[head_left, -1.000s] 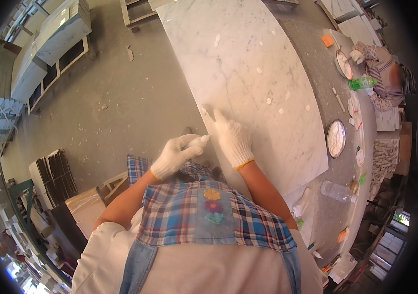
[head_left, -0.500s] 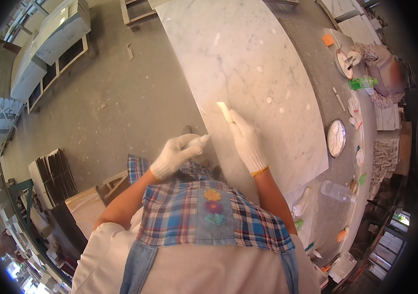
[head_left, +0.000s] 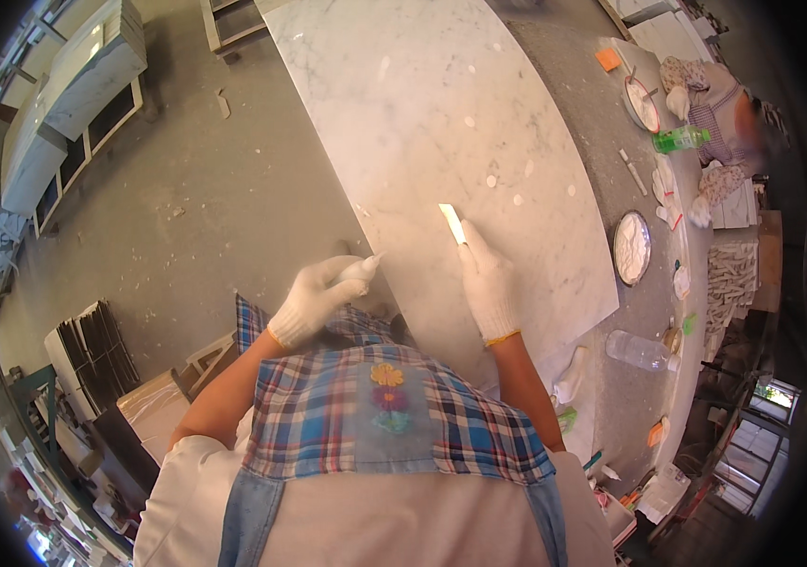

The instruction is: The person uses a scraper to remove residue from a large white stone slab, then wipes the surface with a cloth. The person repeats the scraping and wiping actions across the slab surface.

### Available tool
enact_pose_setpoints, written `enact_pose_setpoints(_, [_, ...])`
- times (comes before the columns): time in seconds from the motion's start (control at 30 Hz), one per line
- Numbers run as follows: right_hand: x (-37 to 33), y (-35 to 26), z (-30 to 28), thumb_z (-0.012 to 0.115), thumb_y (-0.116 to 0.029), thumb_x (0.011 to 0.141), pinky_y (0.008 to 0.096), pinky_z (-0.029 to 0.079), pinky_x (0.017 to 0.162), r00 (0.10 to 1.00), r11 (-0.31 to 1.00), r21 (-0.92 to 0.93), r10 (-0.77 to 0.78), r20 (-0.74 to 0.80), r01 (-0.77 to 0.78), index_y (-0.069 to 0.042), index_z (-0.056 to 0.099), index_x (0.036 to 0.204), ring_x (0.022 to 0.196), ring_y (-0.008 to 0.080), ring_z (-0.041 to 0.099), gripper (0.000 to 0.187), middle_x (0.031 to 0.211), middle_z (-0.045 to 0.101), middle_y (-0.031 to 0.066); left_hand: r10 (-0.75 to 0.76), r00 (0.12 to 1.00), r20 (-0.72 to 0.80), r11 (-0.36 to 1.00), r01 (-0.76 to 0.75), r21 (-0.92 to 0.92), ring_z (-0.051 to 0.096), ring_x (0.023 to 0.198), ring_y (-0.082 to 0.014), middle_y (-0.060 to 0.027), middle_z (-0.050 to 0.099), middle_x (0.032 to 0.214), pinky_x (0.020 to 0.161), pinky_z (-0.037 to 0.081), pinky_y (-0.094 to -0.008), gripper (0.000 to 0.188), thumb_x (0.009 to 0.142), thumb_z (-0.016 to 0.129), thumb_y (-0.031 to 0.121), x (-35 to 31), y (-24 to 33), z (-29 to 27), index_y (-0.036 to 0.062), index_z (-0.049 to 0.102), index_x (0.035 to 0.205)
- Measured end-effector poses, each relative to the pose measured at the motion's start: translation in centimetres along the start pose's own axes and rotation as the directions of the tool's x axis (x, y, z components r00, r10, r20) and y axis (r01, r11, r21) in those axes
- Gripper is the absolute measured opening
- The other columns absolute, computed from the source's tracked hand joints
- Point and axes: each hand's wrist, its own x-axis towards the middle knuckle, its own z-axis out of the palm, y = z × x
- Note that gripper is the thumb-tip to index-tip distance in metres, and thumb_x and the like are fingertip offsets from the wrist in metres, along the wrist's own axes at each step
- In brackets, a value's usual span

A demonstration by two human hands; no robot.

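White knitted gloves cover both my hands. My left hand (head_left: 307, 298) is wrapped around a small white squeeze bottle (head_left: 363, 268), its nozzle pointing toward the slab's left edge. Over the slab, my right hand (head_left: 490, 291) grips a flat, pale scraper (head_left: 452, 224) whose blade points away from me. Whether the blade touches the stone cannot be made out. The white marble slab (head_left: 422, 99) with grey veins stretches away in front of me, marked by several pale oval spots.
Along the right, a worktable (head_left: 602, 170) carries a round dish of white paste (head_left: 632, 249), a clear plastic bottle (head_left: 643, 351) and a green bottle (head_left: 679, 140). A co-worker (head_left: 720, 118) is on its far side. Stacked slabs (head_left: 82, 85) stand at left.
The view has shifted, sliding the scene leftward. My right hand and the scraper have moved rightward over the slab. The co-worker's hands have drawn back from the paste bowl and green bottle.
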Motion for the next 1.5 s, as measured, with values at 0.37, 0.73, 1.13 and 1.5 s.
enact_pose_setpoints(0.37, [1.2,0.1,1.6,0.054,-0.021,0.099,0.0516,0.049,0.058,0.994,0.979,-0.176,-0.107,-0.035,0.099,-0.016,0.058,0.127,0.065,0.0365,0.065,0.029,0.072,0.066,0.0149,-0.045,0.999,-0.002,0.999,0.045,0.011,0.061,0.093,-0.0147,-0.0080,0.069,0.100,0.088,0.050,-0.0291,0.052,0.094,0.075,0.037,0.1,0.5,0.5,-0.0079,0.068,0.120])
enact_pose_setpoints(0.73, [0.8,0.3,0.7,0.051,-0.026,0.100,0.0538,0.049,0.059,0.992,0.980,-0.154,-0.116,0.055,0.123,-0.017,0.059,0.126,0.066,0.0390,0.066,0.029,0.071,0.066,0.0165,-0.020,1.000,0.020,1.000,0.020,-0.003,0.064,0.101,-0.0184,-0.0132,0.071,0.110,0.093,0.051,-0.0324,0.053,0.094,0.074,0.034,0.2,-0.1,0.4,-0.0080,0.066,0.125])
enact_pose_setpoints(1.13, [0.0,0.7,1.1,0.052,-0.028,0.101,0.0544,0.049,0.060,0.994,0.988,-0.109,-0.105,0.039,0.109,-0.020,0.056,0.136,0.067,0.0402,0.066,0.037,0.072,0.067,0.0173,-0.018,1.000,0.017,0.999,0.018,0.034,0.061,0.097,-0.0141,-0.0062,0.066,0.104,0.090,0.050,-0.0289,0.046,0.099,0.067,0.029,0.1,0.4,0.6,-0.0070,0.066,0.127])
enact_pose_setpoints(1.5, [0.0,-0.3,1.3,0.052,-0.027,0.102,0.0511,0.050,0.063,0.997,0.996,-0.080,0.053,0.048,-0.049,-0.021,0.054,0.140,0.072,0.0374,0.068,0.039,0.077,0.069,0.0156,-0.127,0.992,-0.002,0.992,0.127,0.026,0.062,0.096,-0.0156,-0.0093,0.070,0.103,0.089,0.051,-0.0307,0.052,0.093,0.076,0.037,0.2,1.4,0.9,-0.0068,0.069,0.121])
